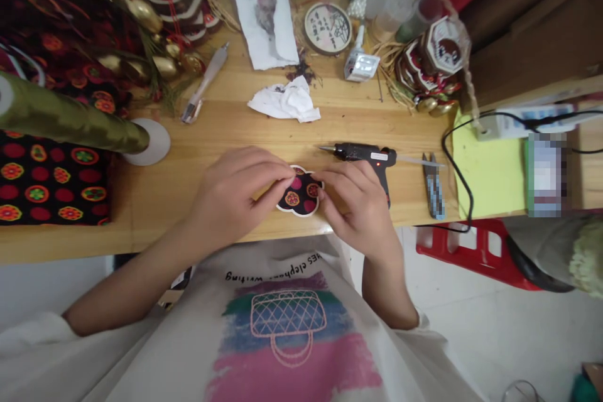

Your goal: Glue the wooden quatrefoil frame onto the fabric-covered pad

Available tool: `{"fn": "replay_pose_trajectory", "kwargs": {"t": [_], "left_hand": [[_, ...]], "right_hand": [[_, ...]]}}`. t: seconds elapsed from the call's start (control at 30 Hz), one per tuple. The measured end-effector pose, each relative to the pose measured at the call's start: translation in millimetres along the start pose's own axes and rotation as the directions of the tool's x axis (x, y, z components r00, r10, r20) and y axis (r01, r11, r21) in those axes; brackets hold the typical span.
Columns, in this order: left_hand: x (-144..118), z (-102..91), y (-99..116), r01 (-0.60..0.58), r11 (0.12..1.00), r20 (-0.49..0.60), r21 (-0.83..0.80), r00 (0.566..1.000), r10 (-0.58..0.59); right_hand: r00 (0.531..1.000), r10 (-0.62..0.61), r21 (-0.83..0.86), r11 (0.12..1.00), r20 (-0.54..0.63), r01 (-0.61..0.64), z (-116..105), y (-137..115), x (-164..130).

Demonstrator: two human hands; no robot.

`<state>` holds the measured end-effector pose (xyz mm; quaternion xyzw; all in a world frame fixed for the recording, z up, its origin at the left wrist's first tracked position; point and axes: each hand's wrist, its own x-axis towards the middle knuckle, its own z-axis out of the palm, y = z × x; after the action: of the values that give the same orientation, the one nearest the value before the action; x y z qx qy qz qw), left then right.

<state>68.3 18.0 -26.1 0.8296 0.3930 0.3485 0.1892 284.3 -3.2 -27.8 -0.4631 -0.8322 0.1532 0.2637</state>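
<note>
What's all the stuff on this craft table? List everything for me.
Fabric-covered patch: one, black with red flowers, white edge, table front, between both hands.
Glue gun: one, black, right of patch.
Snips: one, grey-blue, right of glue gun.
Crumpled tissue: one, white, table middle.
Patterned fabric: one, black and red, left.
Power strip: one, white, right.
Left hand: on patch.
Right hand: on patch.

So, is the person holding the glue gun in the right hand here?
No, the glue gun lies on the wooden table behind the right hand, and both hands pinch the small patterned fabric piece.
</note>
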Motion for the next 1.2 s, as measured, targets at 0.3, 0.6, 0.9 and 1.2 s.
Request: {"fn": "replay_pose_trajectory", "kwargs": {"t": [0.3,0.6,0.9,1.2], "left_hand": [[24,-11.5,-6,0.263,0.964,0.072,-0.045,0.963,-0.259],[26,-13.8,-2,0.435,0.888,0.096,-0.149,0.900,-0.425],[37,-14.1,-8,0.474,0.851,0.174,-0.227,0.879,-0.444],[42,-1.7,-21,0.588,0.647,0.162,-0.485,0.788,-0.595]], "right_hand": [[0.989,0.102,0.099,0.991,-0.107,-0.092,4,-3,4],[0.930,0.351,0.472,0.842,-0.108,-0.263,5,-4,9],[0.949,0.288,0.338,0.887,0.130,-0.316,4,3,50],[0.881,0.374,0.450,0.759,0.291,-0.470,0,6,71]]}}
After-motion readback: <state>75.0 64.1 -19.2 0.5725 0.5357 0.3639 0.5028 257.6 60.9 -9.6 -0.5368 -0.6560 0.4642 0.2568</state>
